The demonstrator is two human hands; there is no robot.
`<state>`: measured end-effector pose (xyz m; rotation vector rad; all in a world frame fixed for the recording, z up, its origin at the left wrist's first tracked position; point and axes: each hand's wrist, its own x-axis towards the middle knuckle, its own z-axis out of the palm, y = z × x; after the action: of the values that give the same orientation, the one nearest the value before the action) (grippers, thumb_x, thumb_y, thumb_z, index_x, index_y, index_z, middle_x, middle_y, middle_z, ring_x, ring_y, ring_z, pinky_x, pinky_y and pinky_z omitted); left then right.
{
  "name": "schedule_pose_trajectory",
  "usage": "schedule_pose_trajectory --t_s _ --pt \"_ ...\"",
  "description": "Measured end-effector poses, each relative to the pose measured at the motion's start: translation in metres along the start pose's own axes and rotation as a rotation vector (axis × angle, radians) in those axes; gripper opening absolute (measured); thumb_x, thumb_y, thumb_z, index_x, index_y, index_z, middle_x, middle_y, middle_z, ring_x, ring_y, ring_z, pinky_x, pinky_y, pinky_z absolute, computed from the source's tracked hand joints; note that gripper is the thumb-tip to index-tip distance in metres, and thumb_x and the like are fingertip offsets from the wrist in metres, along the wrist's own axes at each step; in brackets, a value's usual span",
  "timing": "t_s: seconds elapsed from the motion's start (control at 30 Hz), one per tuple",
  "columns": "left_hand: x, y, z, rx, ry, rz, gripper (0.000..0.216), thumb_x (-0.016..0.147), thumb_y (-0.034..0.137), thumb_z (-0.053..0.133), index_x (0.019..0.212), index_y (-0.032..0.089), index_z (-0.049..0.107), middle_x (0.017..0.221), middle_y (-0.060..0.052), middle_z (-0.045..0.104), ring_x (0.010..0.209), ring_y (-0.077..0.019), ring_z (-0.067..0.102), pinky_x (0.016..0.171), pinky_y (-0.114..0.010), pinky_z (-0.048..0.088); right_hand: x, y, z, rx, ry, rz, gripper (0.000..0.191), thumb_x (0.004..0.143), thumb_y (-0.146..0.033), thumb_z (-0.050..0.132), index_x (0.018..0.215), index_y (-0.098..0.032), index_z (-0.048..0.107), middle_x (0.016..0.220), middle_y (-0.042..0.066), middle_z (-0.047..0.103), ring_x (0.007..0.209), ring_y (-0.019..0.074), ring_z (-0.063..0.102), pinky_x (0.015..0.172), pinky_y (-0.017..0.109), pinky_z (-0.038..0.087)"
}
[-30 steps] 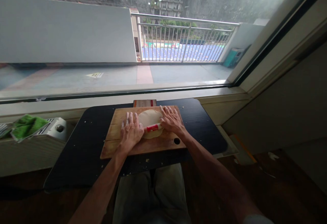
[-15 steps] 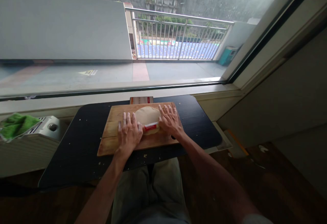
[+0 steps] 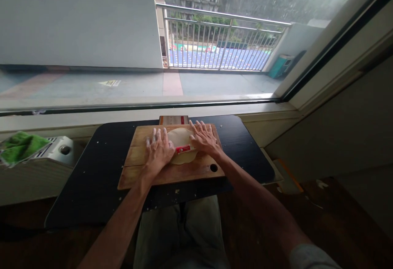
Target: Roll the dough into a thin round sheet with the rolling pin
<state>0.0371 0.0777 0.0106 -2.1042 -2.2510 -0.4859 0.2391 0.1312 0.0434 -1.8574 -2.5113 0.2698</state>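
A flat round of pale dough [image 3: 179, 136] lies on a wooden cutting board [image 3: 172, 175]. Across the dough lies a rolling pin [image 3: 183, 149] with a red label in its middle. My left hand [image 3: 158, 149] rests flat on the pin's left end, fingers stretched out and dusted with flour. On the pin's right end, my right hand [image 3: 204, 139] lies flat with its fingers spread toward the window. Both ends of the pin are hidden under my palms.
The board sits on a small black table [image 3: 92, 179] speckled with flour and crumbs, against a window sill. A reddish box [image 3: 173, 119] stands behind the board. At the left, a green cloth [image 3: 18, 146] lies on a white appliance [image 3: 58, 150]. My lap is below the table's edge.
The pin first rolled a little toward me, then away from me over the dough, with both hands flat on it. More dough shows on my side of the pin now.
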Motion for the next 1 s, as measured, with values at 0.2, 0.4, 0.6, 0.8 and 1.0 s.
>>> schedule_pose_trajectory --t_s 0.2,0.4,0.6,0.8,1.0 --pt "-0.048 0.014 -0.011 -0.069 0.051 0.013 0.071 0.109 0.029 0.033 0.176 0.004 0.036 0.174 -0.026 0.049 0.170 -0.0388 0.036 0.135 -0.061 0.038 -0.056 -0.007 0.007 -0.047 0.105 0.016 0.075 0.112 -0.035 0.041 0.184 -0.024 0.022 0.187 0.008 0.031 0.176 0.0289 0.020 0.143 0.052 0.010" --pt "-0.073 0.016 -0.011 -0.081 0.100 0.010 0.070 0.112 0.030 0.031 0.176 0.003 0.032 0.176 -0.025 0.047 0.170 -0.0384 0.038 0.135 -0.059 0.037 -0.077 -0.013 0.004 -0.082 0.118 0.032 0.070 0.113 -0.035 0.042 0.181 -0.023 0.034 0.185 0.009 0.036 0.173 0.0310 0.029 0.142 0.051 0.015" --pt "-0.044 0.015 -0.008 -0.060 0.087 0.001 0.072 0.109 0.030 0.035 0.176 0.003 0.035 0.173 -0.026 0.051 0.169 -0.0395 0.039 0.133 -0.059 0.040 -0.046 -0.009 0.003 -0.049 0.086 0.027 0.074 0.111 -0.037 0.043 0.183 -0.027 0.027 0.188 0.007 0.029 0.175 0.0307 0.021 0.142 0.053 0.013" --pt "0.002 0.008 -0.002 -0.047 0.032 -0.002 0.077 0.104 0.029 0.040 0.178 0.007 0.034 0.176 -0.025 0.048 0.170 -0.0419 0.035 0.133 -0.065 0.039 0.005 0.000 0.000 0.032 -0.011 0.010 0.075 0.115 -0.045 0.035 0.185 -0.028 0.014 0.189 0.012 0.026 0.176 0.0340 0.020 0.140 0.060 0.018" --pt "0.014 0.008 -0.005 -0.034 -0.072 -0.018 0.075 0.102 0.029 0.043 0.174 0.010 0.044 0.179 -0.024 0.042 0.172 -0.0432 0.031 0.133 -0.069 0.037 0.013 0.001 -0.001 0.053 -0.040 -0.019 0.076 0.115 -0.046 0.035 0.185 -0.029 0.011 0.191 0.011 0.019 0.177 0.0337 0.012 0.139 0.065 0.015"
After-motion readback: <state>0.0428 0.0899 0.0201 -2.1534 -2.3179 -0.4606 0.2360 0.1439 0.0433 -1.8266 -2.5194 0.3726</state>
